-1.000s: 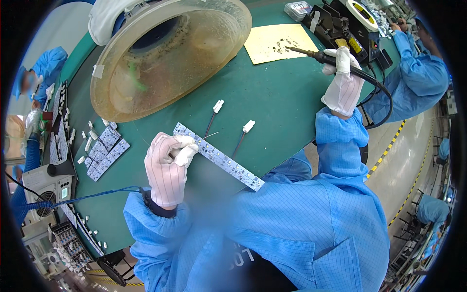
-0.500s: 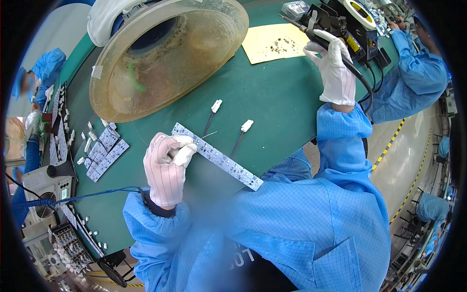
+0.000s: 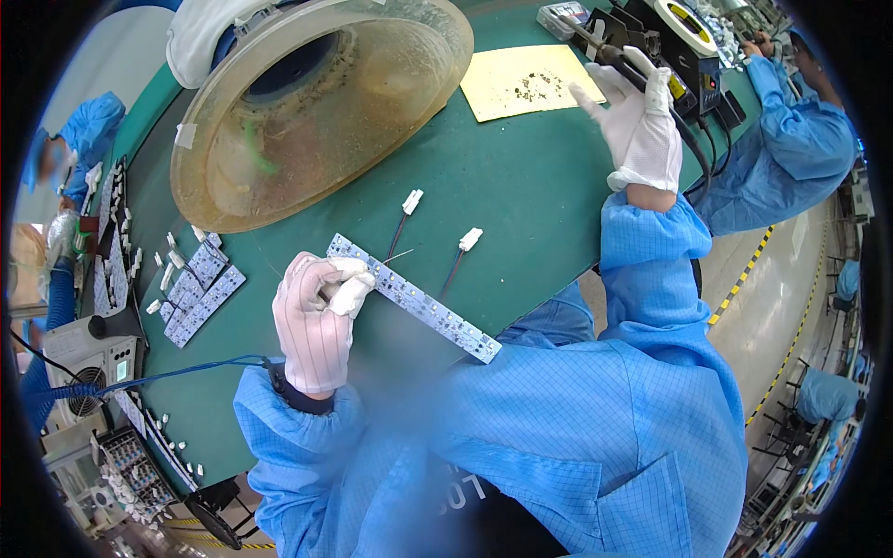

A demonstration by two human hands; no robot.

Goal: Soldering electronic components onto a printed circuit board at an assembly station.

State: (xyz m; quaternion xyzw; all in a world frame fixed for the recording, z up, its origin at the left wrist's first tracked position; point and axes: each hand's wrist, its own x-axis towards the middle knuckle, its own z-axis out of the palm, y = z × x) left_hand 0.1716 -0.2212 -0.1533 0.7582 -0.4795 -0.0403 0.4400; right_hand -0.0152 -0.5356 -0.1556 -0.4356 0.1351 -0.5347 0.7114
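My left hand, in a white striped glove, is closed with thumb and fingers pinched on a thin solder wire. The wire's free end sticks out over a long, narrow LED circuit board lying slanted on the green mat. Two short leads with white connectors extend beyond the board's far side. At the far right, my gloved right hand holds a black soldering iron loosely, some fingers spread. The iron's tip points up and left, beside the black stand.
A yellow sponge sheet with dark specks lies left of my right hand. A large cloudy fume hood overhangs the far left. Finished-looking boards with connectors are stacked at left. A co-worker in blue sits at right.
My right hand has shifted slightly, its fingers spreading, and the soldering iron has moved up and right toward the stand. The left hand and board have hardly moved.
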